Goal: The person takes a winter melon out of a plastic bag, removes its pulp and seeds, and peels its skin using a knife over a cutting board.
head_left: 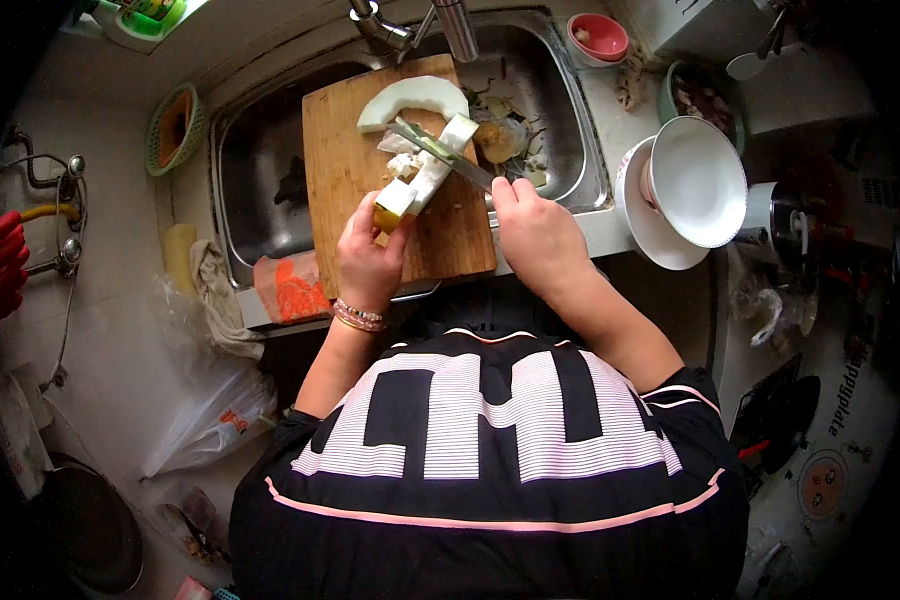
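Note:
My left hand (pixel 372 255) grips a piece of pale-fleshed melon (pixel 400 194) with a yellowish-green rind, near the middle of a wooden cutting board (pixel 345 150). In my right hand (pixel 542 235) is a kitchen knife (pixel 468 171), its blade pointing up and left across the white melon flesh. Some green peel lies along the blade. A curved slice of melon (pixel 415 95) rests farther up the board. Small white scraps (pixel 402 163) sit beside the held piece, to the left of the blade.
The board spans a steel sink (pixel 235 215) with food scraps in its right side. A faucet (pixel 380 25) stands behind it. To the right are stacked white bowls (pixel 698 180) and a pink bowl (pixel 600 37); at left, a green basket (pixel 175 130) and a cloth (pixel 220 295).

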Motion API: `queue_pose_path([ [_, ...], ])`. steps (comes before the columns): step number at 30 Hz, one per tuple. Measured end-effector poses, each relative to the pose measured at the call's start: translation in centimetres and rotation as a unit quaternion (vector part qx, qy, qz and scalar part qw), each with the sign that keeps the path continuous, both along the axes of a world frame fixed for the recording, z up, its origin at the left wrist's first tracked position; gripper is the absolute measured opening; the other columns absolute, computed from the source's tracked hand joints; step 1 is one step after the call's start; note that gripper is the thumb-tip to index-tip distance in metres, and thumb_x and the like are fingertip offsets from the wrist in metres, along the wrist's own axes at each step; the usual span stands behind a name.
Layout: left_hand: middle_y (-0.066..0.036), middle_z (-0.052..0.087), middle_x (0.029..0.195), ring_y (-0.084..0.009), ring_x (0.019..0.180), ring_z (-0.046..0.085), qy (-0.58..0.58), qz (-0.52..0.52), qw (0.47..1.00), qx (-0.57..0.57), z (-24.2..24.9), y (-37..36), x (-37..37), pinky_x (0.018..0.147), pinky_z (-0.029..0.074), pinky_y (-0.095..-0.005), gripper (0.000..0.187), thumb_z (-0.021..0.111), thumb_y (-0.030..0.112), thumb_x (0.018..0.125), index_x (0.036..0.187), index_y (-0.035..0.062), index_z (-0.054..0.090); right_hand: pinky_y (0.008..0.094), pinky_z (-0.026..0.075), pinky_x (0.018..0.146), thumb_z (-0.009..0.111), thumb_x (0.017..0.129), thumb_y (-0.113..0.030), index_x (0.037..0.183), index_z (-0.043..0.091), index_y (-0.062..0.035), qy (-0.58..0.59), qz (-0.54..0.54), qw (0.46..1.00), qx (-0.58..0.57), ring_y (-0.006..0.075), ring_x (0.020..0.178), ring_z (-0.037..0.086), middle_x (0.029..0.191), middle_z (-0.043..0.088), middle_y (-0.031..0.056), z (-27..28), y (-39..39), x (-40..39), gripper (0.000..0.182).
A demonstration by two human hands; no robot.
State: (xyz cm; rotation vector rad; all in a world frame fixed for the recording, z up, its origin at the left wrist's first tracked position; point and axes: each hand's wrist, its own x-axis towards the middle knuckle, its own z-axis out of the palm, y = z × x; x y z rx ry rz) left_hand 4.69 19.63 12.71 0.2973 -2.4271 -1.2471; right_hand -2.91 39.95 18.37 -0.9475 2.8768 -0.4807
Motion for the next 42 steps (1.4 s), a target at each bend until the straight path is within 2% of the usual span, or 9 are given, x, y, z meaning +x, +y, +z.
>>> queue_pose_path([
  [4,-0.017,0.064,0.092,-0.0281,0.079,0.063,-0.011,0.0,1.0,0.009,0.5,0.1,-0.1,0.068,0.051,-0.0353,0.042,0.071,0.017,0.082,0.117,0.0027,0.055,0.0414,0.056,0.06,0.049,0.083,-0.007,0.088,0.053,-0.0008,-0.057,0.03,0.998,-0.015,0.0338,0.07,0.067,0.081,0.061,0.0185,-0.9,0.0,0.6,0.009],
  [7,-0.018,0.065,0.106,-0.0231,0.093,0.067,-0.053,-0.021,0.998,-0.008,1.3,-0.1,-0.1,0.077,0.057,-0.032,0.043,0.066,0.01,0.086,0.123,-0.005,0.049,0.043,0.055,0.06,0.049,0.083,-0.007,0.088,0.053,-0.0007,-0.071,0.028,0.997,-0.024,0.0354,0.07,0.066,0.082,0.061,0.0189,-2.6,0.0,0.4,0.009],
  [10,-0.017,0.064,0.095,-0.0312,0.082,0.063,0.002,-0.012,1.0,-0.004,0.6,-0.2,-0.3,0.069,0.05,-0.0364,0.04,0.069,0.018,0.083,0.118,0.0027,0.055,0.0429,0.055,0.061,0.048,0.084,-0.007,0.088,0.053,-0.001,-0.05,0.024,0.998,-0.032,0.0352,0.071,0.066,0.082,0.061,0.019,-2.7,0.4,-0.2,0.009],
  [20,-0.022,0.063,0.095,-0.0365,0.082,0.062,-0.032,-0.013,0.996,-0.082,1.2,-0.8,-0.9,0.07,0.05,-0.0399,0.043,0.07,0.02,0.082,0.116,-0.0016,0.054,0.0381,0.056,0.057,0.049,0.084,-0.007,0.089,0.054,-0.0012,0.028,-0.02,0.998,0.046,0.0306,0.068,0.067,0.082,0.061,0.0163,-0.2,0.3,-0.8,0.009],
  [23,-0.022,0.063,0.092,-0.0367,0.08,0.062,-0.043,-0.007,0.998,-0.055,1.4,-0.7,-1.3,0.069,0.05,-0.0403,0.043,0.07,0.02,0.082,0.115,-0.0022,0.054,0.0425,0.053,0.062,0.049,0.082,-0.001,0.104,0.054,0.0006,0.012,-0.043,0.999,0.005,0.0355,0.072,0.065,0.088,0.059,0.0187,0.8,1.1,-0.9,0.023],
  [26,-0.022,0.064,0.09,-0.0369,0.078,0.062,-0.057,-0.005,0.998,-0.037,1.2,-1.2,-1.4,0.067,0.05,-0.0406,0.043,0.07,0.021,0.081,0.115,-0.0019,0.055,0.0439,0.053,0.066,0.047,0.081,0.001,0.105,0.055,0.0007,-0.045,-0.043,0.998,0.022,0.0378,0.075,0.063,0.091,0.059,0.02,1.6,1.4,-0.5,0.026],
  [29,-0.022,0.064,0.089,-0.0369,0.078,0.062,-0.053,-0.011,0.997,-0.054,1.2,-1.2,-1.8,0.067,0.05,-0.0408,0.044,0.071,0.022,0.081,0.115,-0.0012,0.055,0.0422,0.055,0.066,0.048,0.084,-0.006,0.091,0.054,0.0004,-0.046,0.018,0.999,-0.016,0.035,0.077,0.066,0.086,0.061,0.0191,-0.1,1.6,0.0,0.012],
  [32,-0.022,0.064,0.089,-0.037,0.078,0.062,-0.066,-0.011,0.995,-0.07,1.6,-1.1,-1.8,0.068,0.05,-0.0413,0.044,0.07,0.022,0.081,0.116,-0.0006,0.054,0.044,0.055,0.07,0.046,0.084,-0.006,0.089,0.055,0.0003,-0.097,0.013,0.995,0.008,0.0368,0.08,0.065,0.088,0.061,0.02,-0.9,1.1,-0.5,0.012],
  [42,-0.023,0.064,0.092,-0.0394,0.083,0.062,-0.095,-0.01,0.988,-0.125,2.5,-1.5,-2.3,0.072,0.05,-0.0434,0.046,0.069,0.022,0.082,0.118,0.0,0.052,0.0435,0.055,0.066,0.046,0.085,-0.005,0.089,0.053,-0.0011,0.019,-0.087,0.995,0.041,0.0355,0.076,0.066,0.084,0.06,0.0186,1.5,1.4,-2.6,0.009],
])
